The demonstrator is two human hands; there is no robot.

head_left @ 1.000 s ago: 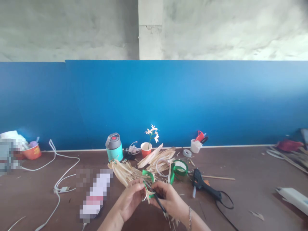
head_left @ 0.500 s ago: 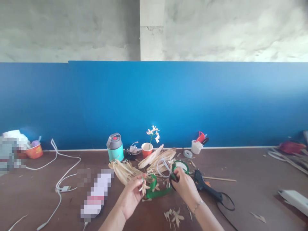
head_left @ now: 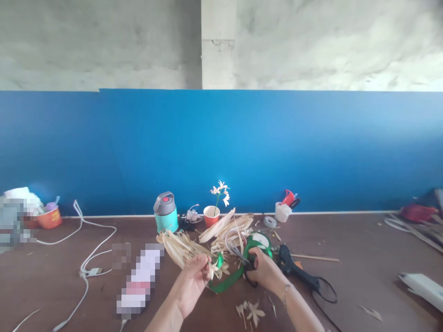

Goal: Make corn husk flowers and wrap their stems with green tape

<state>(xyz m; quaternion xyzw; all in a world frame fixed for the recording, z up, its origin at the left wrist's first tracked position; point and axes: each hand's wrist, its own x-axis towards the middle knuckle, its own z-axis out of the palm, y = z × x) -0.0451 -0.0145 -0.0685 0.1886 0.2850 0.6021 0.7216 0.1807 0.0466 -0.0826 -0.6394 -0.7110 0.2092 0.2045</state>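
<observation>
My left hand [head_left: 192,281] is closed, thumb and fingers pinching a small pale husk flower [head_left: 213,271]. A curl of green ribbon [head_left: 228,283] hangs beside that flower and loops right towards its spool [head_left: 260,240]. In my right hand [head_left: 266,273] are black-handled scissors [head_left: 248,266], blades pointing away to the upper left, close to the ribbon. The spool lies just beyond my right fingers. Dried corn husks [head_left: 185,246] are spread behind both hands. Loose husk flower pieces [head_left: 255,313] lie on the table below my right hand.
A finished flower stem [head_left: 217,203] stands in a paper cup [head_left: 211,216], beside a turquoise container [head_left: 166,216]. A glue gun [head_left: 297,269] with a black cord lies right of my right hand. White tape [head_left: 270,222], a white cup [head_left: 283,212] and white cables [head_left: 86,258] are on the table.
My right hand has lowered slightly and the scissors show more clearly. The green ribbon has shifted into a curved loop between the hands. My left hand stays nearly in place with the flower.
</observation>
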